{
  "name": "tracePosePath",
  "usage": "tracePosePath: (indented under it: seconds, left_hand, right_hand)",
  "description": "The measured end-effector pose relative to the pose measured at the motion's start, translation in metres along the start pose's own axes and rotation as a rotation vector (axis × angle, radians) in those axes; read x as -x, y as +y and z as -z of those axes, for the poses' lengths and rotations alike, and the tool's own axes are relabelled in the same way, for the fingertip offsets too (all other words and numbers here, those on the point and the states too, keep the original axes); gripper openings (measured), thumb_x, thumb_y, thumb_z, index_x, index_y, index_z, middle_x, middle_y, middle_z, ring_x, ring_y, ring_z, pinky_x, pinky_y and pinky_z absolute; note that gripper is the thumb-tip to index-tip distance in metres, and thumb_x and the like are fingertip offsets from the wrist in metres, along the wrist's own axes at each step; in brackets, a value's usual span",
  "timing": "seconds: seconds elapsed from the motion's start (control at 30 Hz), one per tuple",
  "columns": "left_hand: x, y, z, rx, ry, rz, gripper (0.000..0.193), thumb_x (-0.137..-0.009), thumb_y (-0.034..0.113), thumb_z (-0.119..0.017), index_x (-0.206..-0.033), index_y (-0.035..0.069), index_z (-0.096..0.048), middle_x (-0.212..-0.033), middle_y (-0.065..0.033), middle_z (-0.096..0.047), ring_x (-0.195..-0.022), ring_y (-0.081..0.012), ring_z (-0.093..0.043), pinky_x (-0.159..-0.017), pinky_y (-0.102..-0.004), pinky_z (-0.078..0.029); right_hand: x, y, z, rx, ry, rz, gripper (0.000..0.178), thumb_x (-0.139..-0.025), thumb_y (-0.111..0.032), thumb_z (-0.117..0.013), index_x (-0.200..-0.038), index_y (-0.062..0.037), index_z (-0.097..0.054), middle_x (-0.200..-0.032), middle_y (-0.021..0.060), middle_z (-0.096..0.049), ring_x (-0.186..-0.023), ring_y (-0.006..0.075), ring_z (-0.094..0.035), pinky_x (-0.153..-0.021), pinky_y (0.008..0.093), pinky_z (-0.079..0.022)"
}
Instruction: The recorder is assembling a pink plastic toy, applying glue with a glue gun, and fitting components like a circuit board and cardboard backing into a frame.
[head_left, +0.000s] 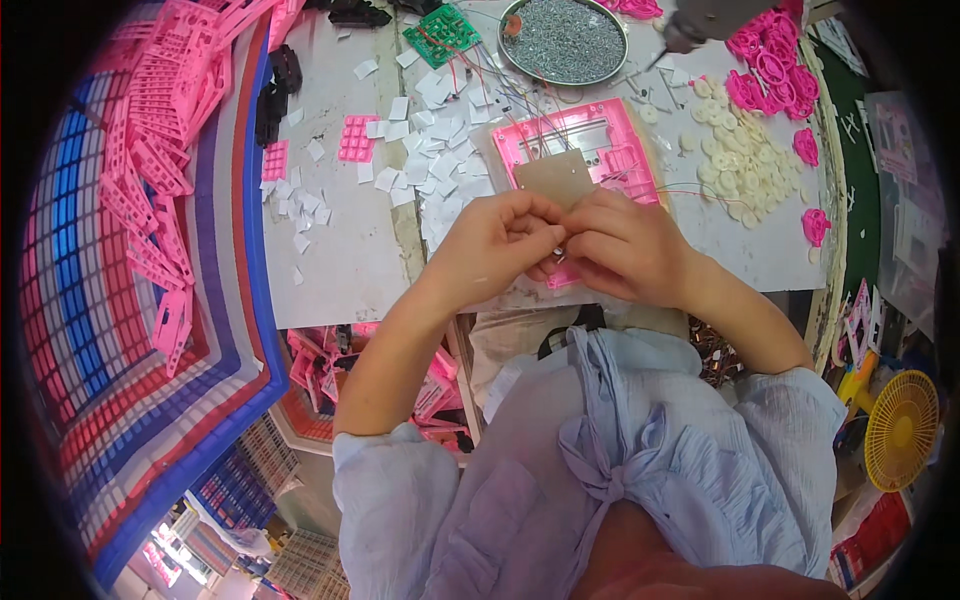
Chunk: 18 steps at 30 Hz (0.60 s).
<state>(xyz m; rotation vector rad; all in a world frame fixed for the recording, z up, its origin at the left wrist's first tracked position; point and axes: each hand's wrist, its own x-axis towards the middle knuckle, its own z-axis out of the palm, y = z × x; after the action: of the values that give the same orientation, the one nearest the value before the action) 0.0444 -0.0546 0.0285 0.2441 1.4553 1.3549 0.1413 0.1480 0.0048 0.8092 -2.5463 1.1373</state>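
My left hand (492, 248) and my right hand (632, 246) meet at the table's near edge, fingertips pinched together. A tiny shiny bit shows between them, too small to name; the fingers hide the rest. Just beyond the fingertips is a flat tan board (556, 176), its lower edge covered by my hands. I cannot tell whether they touch it. Under the board lies a bright pink plastic housing (628, 150) with silvery strips and square openings. Thin coloured wires (545, 118) run from it toward the back.
White paper squares (440, 150) lie scattered left of the housing. Behind stand a round tray of small screws (563, 40) and a green circuit board (441, 36). Cream discs (748, 160) and magenta parts (770, 65) are heaped at right, below a hanging screwdriver (690, 30). A blue-rimmed crate (262, 250) borders the left.
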Motion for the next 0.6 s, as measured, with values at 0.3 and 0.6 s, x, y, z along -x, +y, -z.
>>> tracePosePath:
  seconds: [0.3,0.6]
  left_hand:
    - [-0.003,-0.017,-0.011,-0.832,0.278,-0.569,0.027,-0.085,-0.001,-0.068,-0.11,0.0,-0.06,-0.085,-0.0102,-0.067,-0.069,-0.0188,-0.067,-0.061,-0.0296,-0.052]
    - [-0.011,-0.04,-0.012,-0.89,0.347,-0.8,0.028,-0.082,-0.001,-0.071,-0.106,0.002,-0.059,-0.087,-0.0117,-0.063,-0.073,-0.0267,-0.067,-0.062,-0.0349,-0.054]
  right_hand:
    - [-0.002,0.0,-0.004,0.284,0.069,0.047,0.017,-0.066,-0.012,-0.072,-0.081,-0.0063,-0.066,-0.103,0.0044,-0.061,-0.1,0.0267,-0.059,-0.076,0.0353,-0.055]
    - [-0.006,-0.01,0.001,0.343,-0.094,0.009,0.013,-0.068,-0.016,-0.065,-0.076,-0.0065,-0.068,-0.097,0.0041,-0.059,-0.098,0.0249,-0.056,-0.08,0.0365,-0.047]
